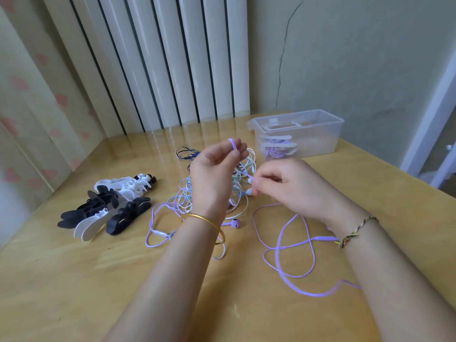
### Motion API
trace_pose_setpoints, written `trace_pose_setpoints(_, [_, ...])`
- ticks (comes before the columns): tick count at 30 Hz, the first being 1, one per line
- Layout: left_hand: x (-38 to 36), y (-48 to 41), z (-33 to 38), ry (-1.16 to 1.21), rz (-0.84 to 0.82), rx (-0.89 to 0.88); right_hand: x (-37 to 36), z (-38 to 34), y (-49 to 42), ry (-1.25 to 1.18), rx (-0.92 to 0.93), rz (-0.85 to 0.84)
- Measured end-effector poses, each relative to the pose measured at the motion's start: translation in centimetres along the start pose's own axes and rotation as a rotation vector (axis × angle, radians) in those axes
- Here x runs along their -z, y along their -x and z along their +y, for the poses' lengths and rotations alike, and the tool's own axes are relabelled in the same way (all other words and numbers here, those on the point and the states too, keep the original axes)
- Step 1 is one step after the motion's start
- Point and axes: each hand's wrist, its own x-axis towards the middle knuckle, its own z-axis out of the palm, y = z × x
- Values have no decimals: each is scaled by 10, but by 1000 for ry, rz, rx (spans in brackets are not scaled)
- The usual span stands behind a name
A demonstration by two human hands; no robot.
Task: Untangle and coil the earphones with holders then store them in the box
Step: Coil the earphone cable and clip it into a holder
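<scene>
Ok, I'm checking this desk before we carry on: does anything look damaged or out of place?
A long crack runs down the wall behind the clear box. Otherwise only the expected mess: the earphone tangle heaped centrally and a purple cable sprawling loose on the table, near right.

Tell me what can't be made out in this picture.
Head view:
- the tangled earphones: the left hand covers the middle, so the number of sets is unclear.
- the clear box: its cloudy wall blurs the wound earphones inside.
- the purple cable: runs under the right forearm.
- the holders: overlapping, uncountable.
</scene>
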Motion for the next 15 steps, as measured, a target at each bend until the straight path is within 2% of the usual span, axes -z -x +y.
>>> trace_pose_setpoints(3, [-3,2,-1,-434,-146,-173,2,5,-3,70,18,270])
trace_pose_setpoints(5, [-6,4,1,-544,-281,-169,5,9,-4,205,-16,426])
trace_pose_setpoints(8, [-10,7,4,-588,-421,-79,7,14,-4,284,-80,513])
trace_pose_setpoints(9, [-11,8,5,-555,-430,-34,6,17,-4,259,-91,519])
trace_pose_setpoints(11, [-10,8,8,-300,-378,112,3,22,-7,188,-106,468])
trace_pose_setpoints(13, [-8,6,12,68,-303,287,0,23,-9,114,-104,336])
trace_pose_setpoints(15, [-5,4,16,307,-223,392,-1,19,-8,32,-88,170])
